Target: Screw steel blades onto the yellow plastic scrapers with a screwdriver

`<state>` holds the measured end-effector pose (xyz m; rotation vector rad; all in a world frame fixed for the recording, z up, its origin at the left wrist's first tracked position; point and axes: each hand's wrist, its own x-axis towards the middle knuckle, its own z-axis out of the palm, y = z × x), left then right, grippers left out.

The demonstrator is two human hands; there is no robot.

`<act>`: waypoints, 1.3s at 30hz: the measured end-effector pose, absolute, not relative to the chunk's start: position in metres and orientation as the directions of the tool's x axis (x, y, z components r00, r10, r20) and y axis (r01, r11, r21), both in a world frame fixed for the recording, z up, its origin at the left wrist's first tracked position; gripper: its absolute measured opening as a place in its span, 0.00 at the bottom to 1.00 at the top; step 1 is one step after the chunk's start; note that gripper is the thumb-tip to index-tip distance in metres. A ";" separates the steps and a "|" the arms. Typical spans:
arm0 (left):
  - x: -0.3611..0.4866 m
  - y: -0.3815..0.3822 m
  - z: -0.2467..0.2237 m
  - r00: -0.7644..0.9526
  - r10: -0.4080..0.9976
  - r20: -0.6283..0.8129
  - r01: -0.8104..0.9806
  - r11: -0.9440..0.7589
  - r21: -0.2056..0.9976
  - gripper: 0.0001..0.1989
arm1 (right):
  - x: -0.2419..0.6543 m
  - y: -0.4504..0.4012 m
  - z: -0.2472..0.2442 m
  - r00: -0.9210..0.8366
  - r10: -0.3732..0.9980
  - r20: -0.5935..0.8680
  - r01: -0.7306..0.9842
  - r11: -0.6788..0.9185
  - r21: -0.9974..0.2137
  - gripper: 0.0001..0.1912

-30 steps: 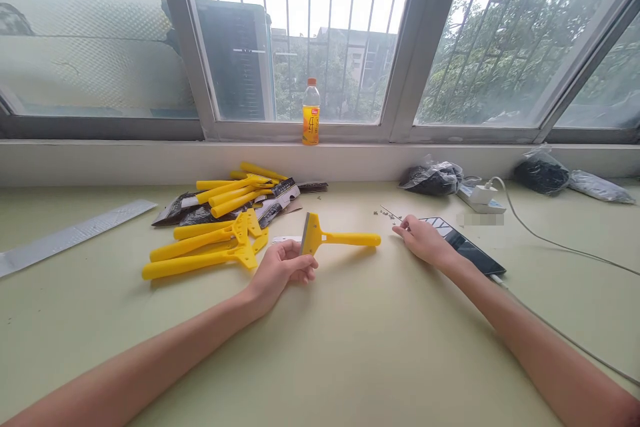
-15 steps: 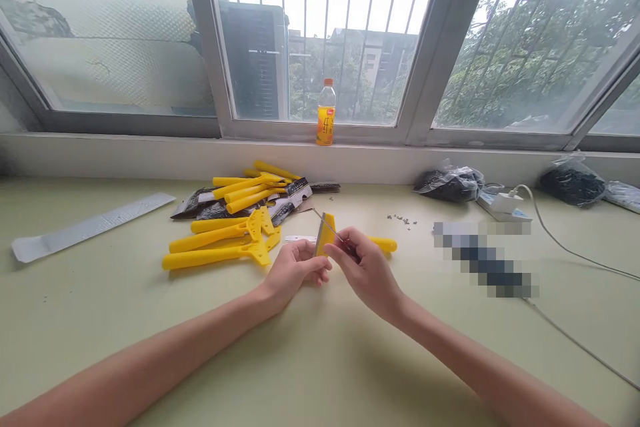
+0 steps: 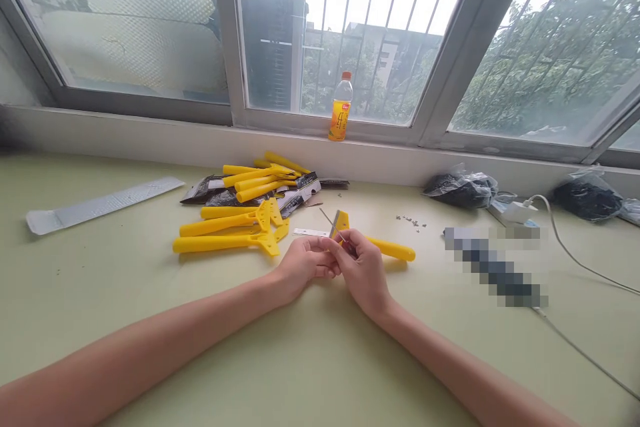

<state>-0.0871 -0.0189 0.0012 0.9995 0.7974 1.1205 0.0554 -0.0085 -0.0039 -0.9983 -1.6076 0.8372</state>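
My left hand (image 3: pixel 309 261) is closed on the lower part of a yellow scraper (image 3: pixel 395 250), whose head stands above my fingers with a grey blade along its left edge. The scraper's handle reaches out to the right behind my right hand (image 3: pixel 367 273). That hand is closed around a screwdriver (image 3: pixel 328 219), its thin metal shaft pointing up and left across the scraper head. My thumbs and fingertips meet in front of the head and hide its lower end. Several more yellow scraper handles (image 3: pixel 217 242) lie to the left, and a white strip (image 3: pixel 307 232) is just behind my left hand.
Small loose screws (image 3: pixel 411 220) lie on the table at right. Behind are black packages (image 3: pixel 300 195) under more yellow handles, plastic bags (image 3: pixel 461 188) of dark items, and a charger with cable (image 3: pixel 520 212). A long white sleeve (image 3: pixel 105 205) lies left; a bottle (image 3: pixel 340 110) stands on the sill.
The view has tilted and shifted. My left thumb has come up against my right hand's fingers, and the hands cover more of the scraper head. More of its handle shows at right.
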 end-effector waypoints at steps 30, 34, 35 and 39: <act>-0.090 -0.016 0.001 0.278 0.959 -0.048 -0.302 0.134 0.944 0.15 | 0.103 0.005 -0.008 -0.425 0.640 0.641 0.340 0.769 -0.542 0.11; -0.089 -0.017 0.000 0.290 0.957 -0.026 -0.291 0.114 0.950 0.16 | 0.112 0.008 -0.001 -0.541 0.516 0.664 0.401 0.852 -0.335 0.13; -0.088 -0.017 0.000 0.295 0.955 -0.014 -0.286 0.102 0.953 0.16 | 0.113 0.008 0.001 -0.560 0.491 0.667 0.420 0.863 -0.282 0.13; -0.087 -0.018 0.000 0.297 0.955 0.003 -0.261 0.078 0.962 0.18 | 0.111 0.008 0.005 -0.545 0.514 0.663 0.466 0.843 -0.271 0.11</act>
